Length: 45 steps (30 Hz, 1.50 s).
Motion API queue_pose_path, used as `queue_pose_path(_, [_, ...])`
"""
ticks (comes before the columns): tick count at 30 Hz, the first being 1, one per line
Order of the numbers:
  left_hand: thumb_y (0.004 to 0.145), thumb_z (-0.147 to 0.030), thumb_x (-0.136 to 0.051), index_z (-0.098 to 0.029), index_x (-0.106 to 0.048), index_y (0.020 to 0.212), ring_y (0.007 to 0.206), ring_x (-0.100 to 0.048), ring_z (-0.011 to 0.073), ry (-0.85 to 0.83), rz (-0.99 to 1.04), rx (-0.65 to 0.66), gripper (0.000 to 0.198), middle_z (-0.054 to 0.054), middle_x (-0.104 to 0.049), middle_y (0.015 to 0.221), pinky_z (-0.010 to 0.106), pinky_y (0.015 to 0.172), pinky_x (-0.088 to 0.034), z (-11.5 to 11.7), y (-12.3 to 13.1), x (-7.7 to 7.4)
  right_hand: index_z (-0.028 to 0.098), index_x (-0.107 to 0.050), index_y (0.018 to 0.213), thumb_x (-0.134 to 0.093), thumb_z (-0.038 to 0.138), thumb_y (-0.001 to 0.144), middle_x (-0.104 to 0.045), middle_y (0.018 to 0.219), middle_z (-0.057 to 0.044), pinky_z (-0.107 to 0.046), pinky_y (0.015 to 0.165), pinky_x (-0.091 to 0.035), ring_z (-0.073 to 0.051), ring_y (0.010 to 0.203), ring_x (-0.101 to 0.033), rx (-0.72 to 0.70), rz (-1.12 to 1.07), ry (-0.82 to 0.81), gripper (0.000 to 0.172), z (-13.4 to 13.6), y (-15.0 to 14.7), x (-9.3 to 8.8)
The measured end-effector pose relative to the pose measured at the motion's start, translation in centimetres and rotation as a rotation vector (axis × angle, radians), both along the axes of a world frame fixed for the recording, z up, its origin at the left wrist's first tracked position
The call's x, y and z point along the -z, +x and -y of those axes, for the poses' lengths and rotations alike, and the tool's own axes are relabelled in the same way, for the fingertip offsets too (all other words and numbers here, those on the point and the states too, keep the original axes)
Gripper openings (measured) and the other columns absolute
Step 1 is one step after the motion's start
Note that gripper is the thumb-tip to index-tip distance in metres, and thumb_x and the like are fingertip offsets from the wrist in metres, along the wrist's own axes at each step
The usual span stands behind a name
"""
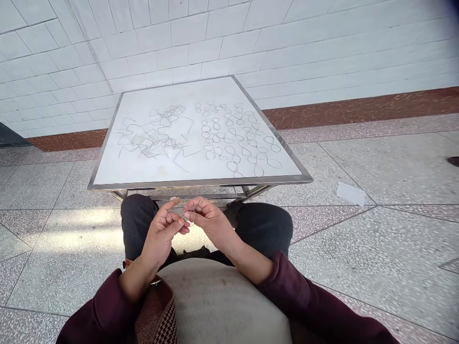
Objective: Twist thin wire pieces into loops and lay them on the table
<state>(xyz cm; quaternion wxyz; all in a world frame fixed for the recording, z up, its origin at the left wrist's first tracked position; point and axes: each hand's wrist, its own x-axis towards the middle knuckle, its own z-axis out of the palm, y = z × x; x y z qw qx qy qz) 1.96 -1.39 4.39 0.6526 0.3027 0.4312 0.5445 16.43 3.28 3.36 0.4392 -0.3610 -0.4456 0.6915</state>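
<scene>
My left hand (163, 234) and my right hand (206, 220) meet above my lap, just below the table's near edge. Both pinch a thin piece of wire (187, 214) between fingertips, with the fingers curled. On the white table top (168, 167), a tangled heap of bent wire (154, 134) lies on the left. To the right lie several wire pieces shaped as figure-eight loops (236, 138), laid in rough rows.
The low table has a metal rim (201, 182) and stands against a white tiled wall (251, 43). My knees in dark trousers (265, 224) sit under its near edge. A scrap of white paper (350, 193) lies on the terrazzo floor to the right.
</scene>
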Motion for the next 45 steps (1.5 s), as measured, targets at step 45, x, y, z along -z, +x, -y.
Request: queue_pose_path(45, [0.079, -0.032, -0.076, -0.024, -0.066, 0.120, 0.074, -0.054, 0.0130, 0.047, -0.159, -0.104, 0.042, -0.001, -0.061, 0.075, 0.026, 0.068, -0.042, -0.6, -0.3, -2.1, 0.020, -0.066, 0.089, -0.064, 0.043, 0.086, -0.054, 0.068, 0.004, -0.027, 0.056, -0.040, -0.010, 0.056, -0.047, -0.107, 0.147, 0.094, 0.023, -0.9, 1.6, -1.4])
